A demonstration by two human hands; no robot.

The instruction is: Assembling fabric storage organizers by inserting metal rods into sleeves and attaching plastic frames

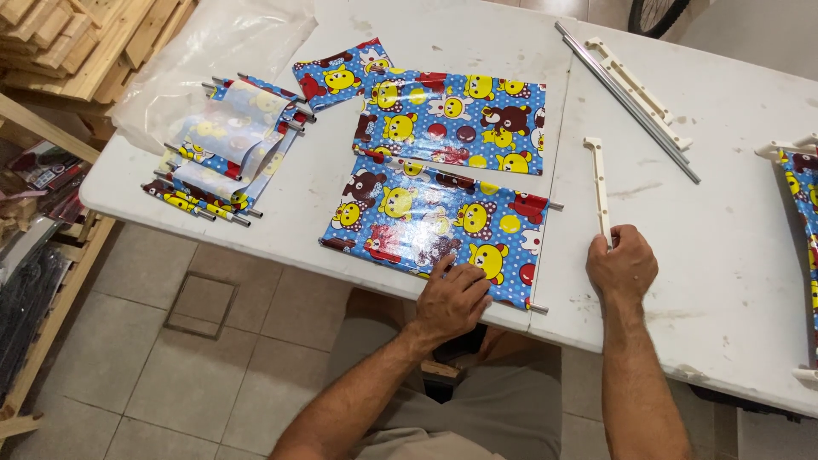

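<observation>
Reference point for all positions: the near fabric panel (434, 226), a blue sheet printed with yellow and brown cartoon bears, lying flat on the white table (477, 38) directly in front of you.

Current state. Your left hand (452, 298) rests palm-down on the near edge of this panel, fingers spread and flat; it presses the sheet and grips nothing. Your right hand (622, 264) sits just right of the panel, past the table seam, with its fingers closed on the lower end of a white plastic bracket (598, 187) that points away from you. Two metal rod ends (538, 308) project from the panel's right edge, one at the near corner and one at the far corner.

Step in hand. By appearance, you are at the fitting stage: panel held down, bracket picked up by its end, not yet on the rods.

Next move. It appears to call for bringing the bracket leftward to the panel's right edge and lining it up with both rod ends. Keep the left hand pressing so the sheet does not slide.

Surroundings. A second panel (452, 123) lies just beyond the near one. Rolled finished pieces (226, 145) lie well to its left. Long metal rods (626, 102) and another bracket (635, 81) lie beyond and to the right.
</observation>
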